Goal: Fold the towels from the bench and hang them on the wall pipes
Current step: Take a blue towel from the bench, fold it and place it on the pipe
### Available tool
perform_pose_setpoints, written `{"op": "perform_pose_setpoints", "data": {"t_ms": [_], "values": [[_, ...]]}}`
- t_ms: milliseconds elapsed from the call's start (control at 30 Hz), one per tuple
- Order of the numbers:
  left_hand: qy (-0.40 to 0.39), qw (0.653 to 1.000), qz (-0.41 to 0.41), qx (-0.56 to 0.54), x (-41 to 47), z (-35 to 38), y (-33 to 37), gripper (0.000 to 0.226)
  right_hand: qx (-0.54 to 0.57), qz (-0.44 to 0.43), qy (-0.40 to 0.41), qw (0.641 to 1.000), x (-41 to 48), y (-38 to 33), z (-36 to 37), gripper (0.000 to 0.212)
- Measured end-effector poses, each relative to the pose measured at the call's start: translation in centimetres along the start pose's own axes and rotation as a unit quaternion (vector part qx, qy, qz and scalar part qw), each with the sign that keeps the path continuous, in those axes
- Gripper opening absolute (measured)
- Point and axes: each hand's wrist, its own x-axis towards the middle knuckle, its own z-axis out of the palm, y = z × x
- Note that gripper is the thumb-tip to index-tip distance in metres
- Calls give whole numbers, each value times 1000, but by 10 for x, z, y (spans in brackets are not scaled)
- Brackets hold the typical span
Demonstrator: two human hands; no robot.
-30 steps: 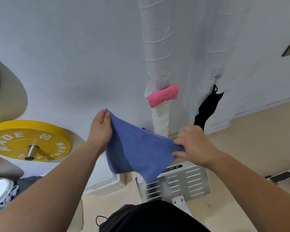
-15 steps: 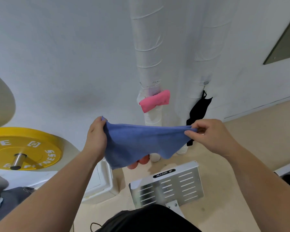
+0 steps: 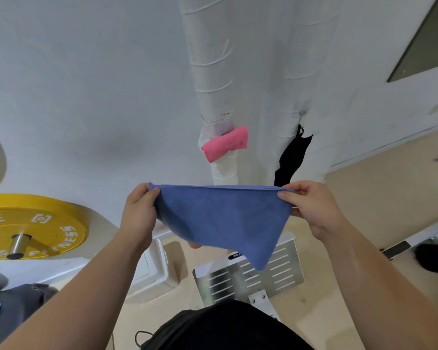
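Since half a second ago my hands are wider apart, and the blue towel's point(image 3: 225, 218) top edge, which sagged, is now taut and level. My left hand point(image 3: 139, 210) grips its 9 o'clock corner and my right hand point(image 3: 311, 205) pinches the 3 o'clock corner. The towel hangs in the air at centre, with a loose point drooping toward 5 o'clock. I judge the fold needs even tension and the corners brought squarely together. The pink towel point(image 3: 225, 144) already hangs on the left pipe point(image 3: 208, 72) at 12 o'clock.
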Motion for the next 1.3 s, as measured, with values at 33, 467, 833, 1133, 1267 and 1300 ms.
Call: {"op": "perform_pose_setpoints", "data": {"t_ms": [33,467,833,1133,1267,1300], "values": [[3,1000,-6,-3,-2,2,1,22,12,15,2,1000,-1,0,3,8],[-46,997,-34,-43,-52,44,27,27,102,30,-83,991,-42,-17,84,28],[-130,991,20,38,-62,63,13,28,-42,-93,-156,982,-37,-6,88,20],[-163,983,63,59,-50,65,14,25,-140,-173,-178,959,-27,-11,86,25],[-203,978,49,12,-48,65,14,31,-128,-194,-166,958,-24,-8,85,21],[-216,975,42,-7,-47,64,14,32,-131,-204,-160,957,-24,-7,85,20]]}}
